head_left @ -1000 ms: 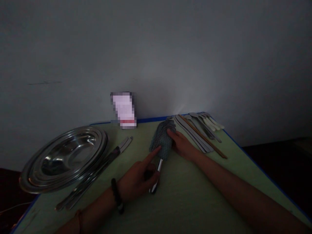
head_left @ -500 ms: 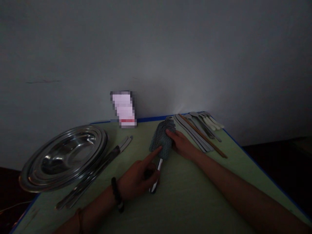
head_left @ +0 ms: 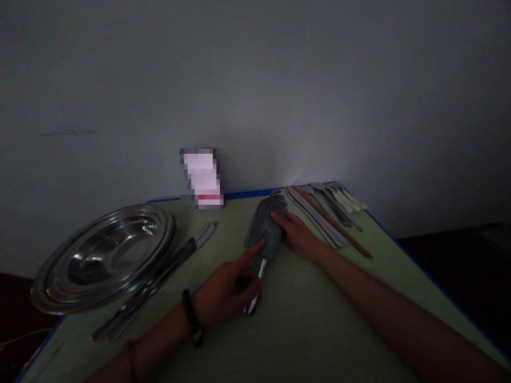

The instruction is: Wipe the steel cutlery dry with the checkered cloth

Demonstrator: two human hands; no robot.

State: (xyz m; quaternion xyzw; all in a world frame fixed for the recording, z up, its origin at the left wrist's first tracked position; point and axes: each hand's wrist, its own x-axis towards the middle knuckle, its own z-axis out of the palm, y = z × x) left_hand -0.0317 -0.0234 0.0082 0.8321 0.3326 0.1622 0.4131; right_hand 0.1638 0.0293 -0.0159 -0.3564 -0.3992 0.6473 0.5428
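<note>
The left hand (head_left: 227, 292) curls around the bare lower end of a metal handle (head_left: 261, 270), its thumb laid over the metal and its index finger stretched out straight so that the tip presses on a grey-blue cloth (head_left: 258, 226). The right hand (head_left: 294, 234) pinches the cloth from the other side, with its thumb on top; its other fingers are mostly hidden, so how they lie cannot be told. The cloth wraps around the upper part of the utensil, whose covered end cannot be seen, over the middle of the table (head_left: 311, 314). The handle slants down and left out of the cloth, toward the near side.

A dark bracelet (head_left: 191, 319) circles the left wrist, and a thin band (head_left: 130, 361) sits farther up the same forearm.

To the left is a stack of shiny metal dishes (head_left: 120, 250), one nested in another. Knives (head_left: 157, 284) lie just beside it, with their blades pointing away. Behind them, a phone (head_left: 205, 178) with a blurred-out screen leans against the grey wall (head_left: 255, 80).

Beyond the right hand, more knives (head_left: 319, 223) lie side by side, then brown chopsticks (head_left: 335, 224), metal spoons (head_left: 338, 207) and cutlery with white handles (head_left: 344, 202) near the far right corner. Blue trim (head_left: 255, 193) edges the pale green tabletop. The light is dim.
</note>
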